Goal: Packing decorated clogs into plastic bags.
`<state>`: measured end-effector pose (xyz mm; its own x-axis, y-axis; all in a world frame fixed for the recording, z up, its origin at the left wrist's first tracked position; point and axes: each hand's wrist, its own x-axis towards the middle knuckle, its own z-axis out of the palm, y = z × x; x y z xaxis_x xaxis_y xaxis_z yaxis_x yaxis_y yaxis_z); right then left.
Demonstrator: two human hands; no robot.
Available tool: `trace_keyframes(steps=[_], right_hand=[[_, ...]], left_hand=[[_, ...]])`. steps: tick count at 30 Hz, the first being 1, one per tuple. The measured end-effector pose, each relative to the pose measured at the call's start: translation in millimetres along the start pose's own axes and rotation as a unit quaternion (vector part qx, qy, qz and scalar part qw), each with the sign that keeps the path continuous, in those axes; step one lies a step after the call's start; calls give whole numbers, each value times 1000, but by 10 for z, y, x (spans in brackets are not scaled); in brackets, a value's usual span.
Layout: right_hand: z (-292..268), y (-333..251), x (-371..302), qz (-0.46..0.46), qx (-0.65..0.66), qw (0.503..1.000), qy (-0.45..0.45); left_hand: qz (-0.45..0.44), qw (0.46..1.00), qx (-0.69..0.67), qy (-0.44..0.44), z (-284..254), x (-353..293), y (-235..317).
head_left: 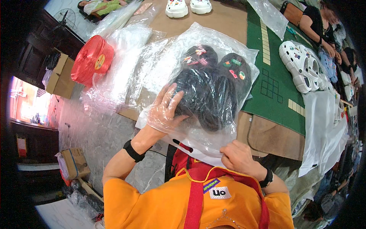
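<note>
A pair of black clogs (206,86) with colourful charms on the toes lies inside a clear plastic bag (167,57) on the table in front of me. My left hand (166,108) is inside the bag's near end, its fingers spread against the side of the clogs under the film. At the bag's near right corner, my right hand (238,154) pinches the edge of the plastic between thumb and curled fingers. The bag's open end hangs over the table's near edge, toward my orange shirt.
Clear bags (127,53) are piled at the left beside a red roll of plastic twine (92,60). White clogs (303,66) stand on the green mat (263,103) at right; another white pair (188,7) is at the back. A co-worker's arm (314,34) reaches in at far right.
</note>
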<state>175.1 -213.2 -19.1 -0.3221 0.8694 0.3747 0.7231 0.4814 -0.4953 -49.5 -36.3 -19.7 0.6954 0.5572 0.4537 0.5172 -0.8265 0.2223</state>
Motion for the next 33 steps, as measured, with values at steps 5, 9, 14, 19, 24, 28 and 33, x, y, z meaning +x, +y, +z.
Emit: trace_keyframes(steps=[5,9,14,19,24,28,33], right_hand=[[7,-4,-25,-3,10,1000,16],[51,20,-59,-4,5,1000,13],[35,40,-66,-11,4,1000,2],[27,32,-66,-15,1,1000,-10],[-138,111,-70,38,9,999,-10],[-98,330,-41,312,251,897,188],[25,201,247,321,315,862,232]], left_hand=[[16,1000,-8,10,-50,-63,30],[34,999,31,11,-62,-338,-53],[-58,996,61,-35,-194,-601,-78],[-2,999,22,-48,-281,-815,-113],[26,996,-60,66,-548,-910,56],[-164,970,-79,159,-702,-537,107],[-212,960,-170,69,-664,-19,36]])
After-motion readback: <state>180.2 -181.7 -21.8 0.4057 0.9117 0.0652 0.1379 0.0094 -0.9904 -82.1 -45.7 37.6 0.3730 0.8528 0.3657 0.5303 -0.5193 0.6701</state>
